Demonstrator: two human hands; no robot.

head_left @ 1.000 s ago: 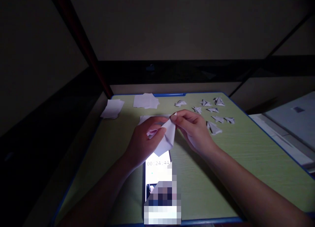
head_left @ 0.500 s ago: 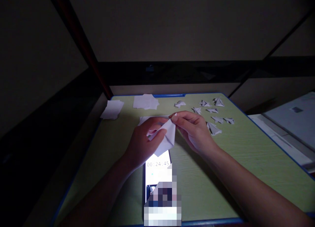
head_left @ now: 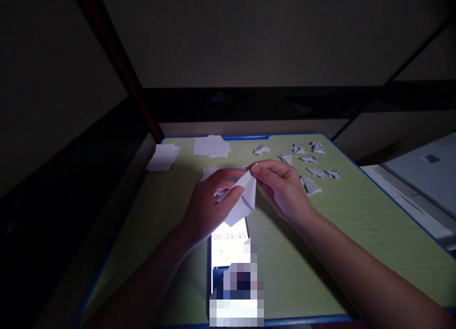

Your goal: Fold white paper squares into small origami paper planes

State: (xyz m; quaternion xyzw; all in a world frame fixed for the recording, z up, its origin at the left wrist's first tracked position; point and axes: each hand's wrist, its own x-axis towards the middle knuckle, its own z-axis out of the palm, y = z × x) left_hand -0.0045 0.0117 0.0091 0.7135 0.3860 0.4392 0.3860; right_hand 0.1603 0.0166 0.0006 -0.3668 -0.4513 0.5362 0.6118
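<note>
Between my two hands is a partly folded sheet of white paper [head_left: 245, 196], raised above the table with one corner pointing up and another pointing down. My left hand [head_left: 210, 205] is closed on its left side, thumb lying across the front face and fingers behind. At the top corner, my right hand [head_left: 281, 188] pinches the paper between thumb and forefinger, its thumb covering most of the tip. Just below the folded paper lies a lit phone [head_left: 230, 250] showing a timer, its lower part blurred. More white paper [head_left: 208, 174] lies partly hidden behind my left hand.
A green table [head_left: 149, 234] with a blue edge holds two stacks of white paper, one at the far left [head_left: 164, 158] and one at the back [head_left: 212, 146]. Several small folded paper figures [head_left: 308, 159] sit at the back right. A pale flat-topped object [head_left: 423, 177] stands beyond the right edge.
My right thumb has shifted up over the paper's top tip, which now shows less. Otherwise the hold is the same, and the view has moved very slightly.
</note>
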